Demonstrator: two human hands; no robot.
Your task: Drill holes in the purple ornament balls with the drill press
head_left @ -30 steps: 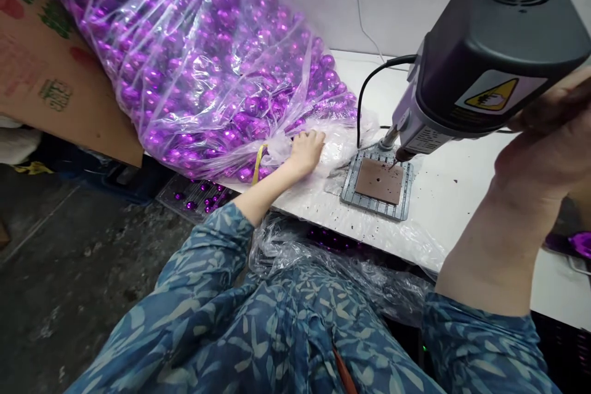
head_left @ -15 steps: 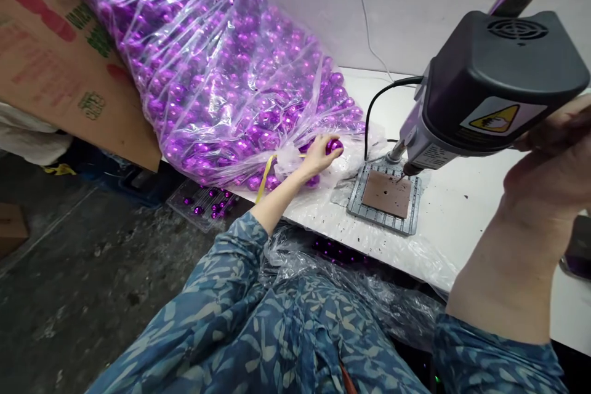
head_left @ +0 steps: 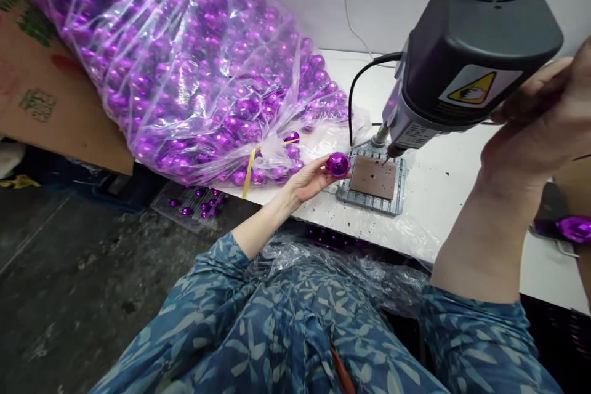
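Note:
My left hand (head_left: 311, 181) holds a shiny purple faceted ball (head_left: 338, 164) at its fingertips, just left of the drill press base (head_left: 344, 192). On that base lies a brown square plate (head_left: 373, 177) with a small dark hole. Above it hangs the dark grey drill head (head_left: 480, 55), which bears a yellow warning label; its thin bit points down near the plate. Curled at the drill head's right side is my right hand (head_left: 530, 104); its fingers are partly hidden, and what they grip cannot be made out.
A large clear bag (head_left: 198, 74) of purple balls, with a yellow tie (head_left: 250, 173), fills the table's left side. Beyond it leans a cardboard box (head_left: 60, 98). A clear tray (head_left: 184, 206) with several balls sits lower left. Another purple ball (head_left: 575, 229) lies at the right edge.
My left hand has moved from beside the bag's mouth toward the drill base, carrying the purple ball and turning palm up. The view has shifted; my right hand stays by the drill head.

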